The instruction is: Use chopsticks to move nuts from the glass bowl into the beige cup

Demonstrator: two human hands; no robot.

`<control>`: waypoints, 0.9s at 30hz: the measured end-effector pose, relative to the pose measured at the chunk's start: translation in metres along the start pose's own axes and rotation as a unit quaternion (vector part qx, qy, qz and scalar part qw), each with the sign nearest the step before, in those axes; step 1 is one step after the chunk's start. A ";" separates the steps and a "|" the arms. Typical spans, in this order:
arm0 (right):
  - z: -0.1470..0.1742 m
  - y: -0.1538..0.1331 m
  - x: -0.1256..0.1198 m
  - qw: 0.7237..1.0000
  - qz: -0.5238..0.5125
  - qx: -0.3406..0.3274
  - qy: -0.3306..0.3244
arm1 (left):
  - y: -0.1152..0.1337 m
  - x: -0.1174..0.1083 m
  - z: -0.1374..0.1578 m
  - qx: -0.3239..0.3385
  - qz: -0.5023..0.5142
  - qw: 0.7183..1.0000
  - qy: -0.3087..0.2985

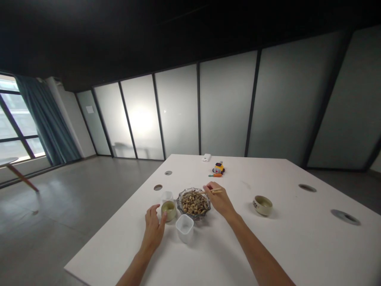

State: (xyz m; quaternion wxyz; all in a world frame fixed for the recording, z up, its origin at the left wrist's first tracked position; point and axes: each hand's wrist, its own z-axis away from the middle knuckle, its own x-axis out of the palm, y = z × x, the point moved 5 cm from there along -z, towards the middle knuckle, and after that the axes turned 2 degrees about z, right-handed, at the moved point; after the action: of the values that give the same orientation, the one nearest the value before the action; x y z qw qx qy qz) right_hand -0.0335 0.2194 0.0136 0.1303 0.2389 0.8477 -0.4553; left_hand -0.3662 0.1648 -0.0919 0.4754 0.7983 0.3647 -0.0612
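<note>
My left hand (154,228) is curved at the side of a small green cup (168,211); its thumb lies against the cup's front and its fingers bend round the left side. My right hand (218,198) grips wooden chopsticks (216,190), whose tips reach over a scalloped glass bowl (179,201). That bowl is heaped with brownish nuts and seeds (195,202); whether the tips pinch one is too small to tell. In front of it stands a clear square plastic container (185,230). Another clear container (167,196) is partly hidden behind the green cup.
A patterned ceramic bowl (262,205) stands to the right on the white table (297,246). Farther back are a yellow toy vehicle (218,168), an orange toy carrot (217,175) and a white device (206,157). Round cable holes (345,217) are set into the tabletop.
</note>
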 end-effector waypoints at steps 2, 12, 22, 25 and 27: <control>-0.001 0.004 -0.008 1.000 -0.011 0.014 0.004 | 0.008 -0.004 0.001 0.025 -0.010 1.000 0.004; -0.002 0.007 -0.005 0.984 -0.125 0.092 -0.083 | 0.079 0.011 0.052 0.339 -0.159 0.917 -0.139; 0.002 -0.011 -0.004 0.978 -0.127 0.092 -0.136 | 0.086 0.015 0.050 0.381 -0.190 0.898 -0.113; 0.008 -0.012 0.008 0.974 -0.112 0.086 -0.178 | 0.082 0.013 0.047 0.373 -0.183 0.904 -0.099; 0.007 -0.015 0.008 0.978 -0.086 0.064 -0.177 | 0.079 0.010 0.045 0.370 -0.177 0.908 -0.087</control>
State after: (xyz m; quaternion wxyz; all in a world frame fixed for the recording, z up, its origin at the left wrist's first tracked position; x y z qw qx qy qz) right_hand -0.0476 0.2093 0.0170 0.2229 0.0887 0.7981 -0.5528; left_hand -0.2965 0.1118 -0.0641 0.1569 0.8308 0.4085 -0.3438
